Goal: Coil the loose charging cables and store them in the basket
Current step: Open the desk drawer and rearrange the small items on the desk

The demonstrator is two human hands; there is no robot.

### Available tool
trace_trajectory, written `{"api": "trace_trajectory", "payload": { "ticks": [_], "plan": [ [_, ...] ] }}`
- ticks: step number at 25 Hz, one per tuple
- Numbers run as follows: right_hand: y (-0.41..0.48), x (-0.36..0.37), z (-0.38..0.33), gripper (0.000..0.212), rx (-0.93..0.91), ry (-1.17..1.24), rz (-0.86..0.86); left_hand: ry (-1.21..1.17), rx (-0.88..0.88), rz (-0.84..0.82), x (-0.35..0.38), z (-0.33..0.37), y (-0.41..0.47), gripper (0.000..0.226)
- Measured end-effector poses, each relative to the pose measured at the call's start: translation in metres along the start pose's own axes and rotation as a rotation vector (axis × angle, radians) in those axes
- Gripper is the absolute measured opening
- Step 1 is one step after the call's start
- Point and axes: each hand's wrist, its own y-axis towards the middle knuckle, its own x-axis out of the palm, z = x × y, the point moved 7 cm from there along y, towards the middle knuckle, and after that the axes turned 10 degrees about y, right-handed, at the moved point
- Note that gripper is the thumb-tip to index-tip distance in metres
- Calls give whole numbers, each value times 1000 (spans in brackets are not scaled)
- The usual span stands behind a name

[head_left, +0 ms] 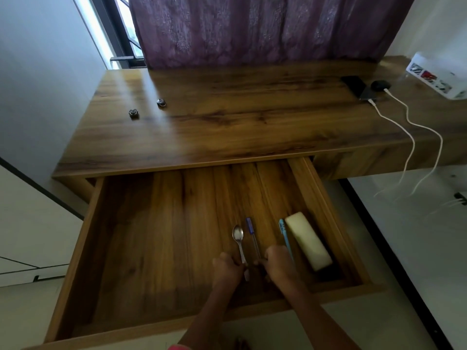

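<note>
Two white charging cables (410,137) lie at the desk's right end. One is plugged into a dark phone (357,87), the other into a black round case (380,85). Both hang over the desk edge toward the floor. A white basket (439,77) stands at the far right corner of the desk. My left hand (225,270) and my right hand (278,263) are down in the open drawer (156,236), close together with fingers curled. The left fingertips touch a spoon's (238,234) handle and the right fingertips are at a pen's (251,231) near end. Whether either hand grips anything is unclear.
In the drawer's right part lie a light blue pen (285,236) and a cream oblong case (307,239). Two small dark objects (134,112) sit on the desk's left side. A purple curtain (252,29) hangs behind the desk.
</note>
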Motion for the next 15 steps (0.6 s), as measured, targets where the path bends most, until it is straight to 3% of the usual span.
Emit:
{"api": "trace_trajectory", "payload": {
  "ticks": [4,9,11,15],
  "plan": [
    [-3,-1,-2,15,-8,30,15,5,46,30,-2,2,-3,10],
    [-7,-33,-56,21,-192,57,129,-55,165,145,-39,19,-11,5],
    [3,-52,-103,27,-312,60,170,-37,197,281,-80,32,-3,5],
    [32,-91,-211,32,-573,68,350,88,247,724,-198,65,14,13]
  ]
}}
